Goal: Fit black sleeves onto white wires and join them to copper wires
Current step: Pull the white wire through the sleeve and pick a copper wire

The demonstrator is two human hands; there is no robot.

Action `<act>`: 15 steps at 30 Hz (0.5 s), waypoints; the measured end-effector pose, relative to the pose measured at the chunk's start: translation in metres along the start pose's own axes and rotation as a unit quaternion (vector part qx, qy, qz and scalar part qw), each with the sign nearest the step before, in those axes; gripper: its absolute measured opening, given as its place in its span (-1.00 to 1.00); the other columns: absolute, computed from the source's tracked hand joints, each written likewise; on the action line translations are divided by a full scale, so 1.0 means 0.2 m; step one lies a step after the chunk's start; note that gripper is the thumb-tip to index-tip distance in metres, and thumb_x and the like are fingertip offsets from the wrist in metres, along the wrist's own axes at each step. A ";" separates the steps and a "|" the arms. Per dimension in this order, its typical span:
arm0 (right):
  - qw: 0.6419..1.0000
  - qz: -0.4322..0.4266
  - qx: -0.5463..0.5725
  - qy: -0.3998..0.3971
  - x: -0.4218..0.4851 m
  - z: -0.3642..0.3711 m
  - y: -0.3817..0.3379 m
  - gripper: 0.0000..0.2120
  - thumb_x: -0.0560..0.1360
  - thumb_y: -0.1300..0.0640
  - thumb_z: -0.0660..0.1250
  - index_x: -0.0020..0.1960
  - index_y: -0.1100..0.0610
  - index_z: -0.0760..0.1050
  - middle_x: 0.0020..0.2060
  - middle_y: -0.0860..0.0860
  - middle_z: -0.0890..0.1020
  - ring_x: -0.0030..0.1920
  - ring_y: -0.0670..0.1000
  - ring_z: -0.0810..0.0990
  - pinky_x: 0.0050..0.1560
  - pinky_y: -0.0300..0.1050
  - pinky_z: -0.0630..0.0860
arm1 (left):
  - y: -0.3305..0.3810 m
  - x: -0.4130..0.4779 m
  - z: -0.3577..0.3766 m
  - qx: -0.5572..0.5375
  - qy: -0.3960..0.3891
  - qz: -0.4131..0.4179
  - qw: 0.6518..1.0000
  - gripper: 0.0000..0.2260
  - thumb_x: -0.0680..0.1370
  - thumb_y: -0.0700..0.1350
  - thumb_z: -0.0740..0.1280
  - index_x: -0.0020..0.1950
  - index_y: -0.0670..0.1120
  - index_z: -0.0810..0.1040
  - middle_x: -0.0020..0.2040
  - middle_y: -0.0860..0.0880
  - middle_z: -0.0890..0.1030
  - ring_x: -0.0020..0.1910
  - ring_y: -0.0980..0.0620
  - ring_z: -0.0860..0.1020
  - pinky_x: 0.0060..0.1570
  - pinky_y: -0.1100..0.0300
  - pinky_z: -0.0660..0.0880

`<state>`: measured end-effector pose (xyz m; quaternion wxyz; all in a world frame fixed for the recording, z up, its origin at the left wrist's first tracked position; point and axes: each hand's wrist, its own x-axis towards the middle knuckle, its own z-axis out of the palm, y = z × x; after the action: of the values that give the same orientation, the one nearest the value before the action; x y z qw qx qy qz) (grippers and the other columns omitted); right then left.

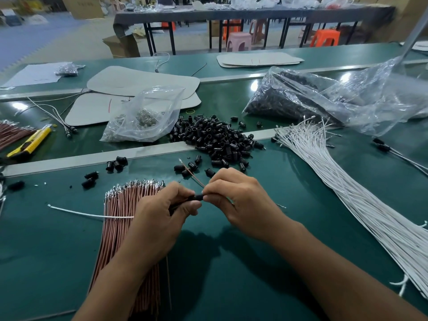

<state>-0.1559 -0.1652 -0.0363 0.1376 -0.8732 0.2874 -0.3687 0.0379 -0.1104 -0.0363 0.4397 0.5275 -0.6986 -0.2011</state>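
black sleeve [196, 197] is held above the green table [231, 286] between both hands; left hand [162, 212] curls round one end; right hand [236, 200] pinches the other. copper wire [191, 174] slants up past the right fingertips.

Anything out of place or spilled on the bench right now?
Mostly spill. The black sleeve pile sprawls over the metal divider strip, and strays lie scattered left of it near the copper wire bundle. Nothing looks damaged. Left hand holds a sleeve, right hand a copper wire.
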 end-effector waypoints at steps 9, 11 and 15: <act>1.000 -0.005 0.007 0.012 0.01 0.01 0.05 -0.85 0.57 0.23 0.40 0.09 0.26 0.66 -0.15 0.11 0.63 -0.16 0.12 0.58 -0.14 0.09 0.54 | -0.01 0.01 0.01 0.058 0.025 0.035 0.997 -0.87 0.58 -0.24 0.34 0.05 -0.08 0.65 -0.32 0.07 0.63 -0.51 0.28 0.47 -0.47 0.55 0.27; 1.000 -0.001 -0.002 0.022 0.02 -0.01 0.06 -0.89 0.56 0.27 0.40 0.05 0.27 0.65 -0.16 0.09 0.62 -0.17 0.11 0.57 -0.14 0.07 0.54 | -0.02 0.01 -0.01 0.079 0.043 0.019 0.996 -0.89 0.58 -0.25 0.34 -0.04 -0.05 0.60 -0.33 0.06 0.63 -0.44 0.23 0.55 -0.46 0.48 0.38; 0.998 0.014 -0.012 0.058 0.02 -0.06 0.12 -0.90 0.54 0.32 0.42 0.04 0.29 0.66 -0.15 0.08 0.63 -0.17 0.08 0.59 -0.12 0.03 0.56 | -0.07 0.04 -0.10 0.124 0.097 -0.023 0.987 -0.87 0.61 -0.23 0.29 -0.12 -0.05 0.50 -0.31 0.08 0.62 -0.43 0.12 0.56 -0.41 0.13 0.52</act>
<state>-0.1723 -0.1878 -0.0357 0.1151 -0.8480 0.3112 -0.4133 0.0616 -0.1189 -0.0331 0.4321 0.6106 -0.6599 -0.0708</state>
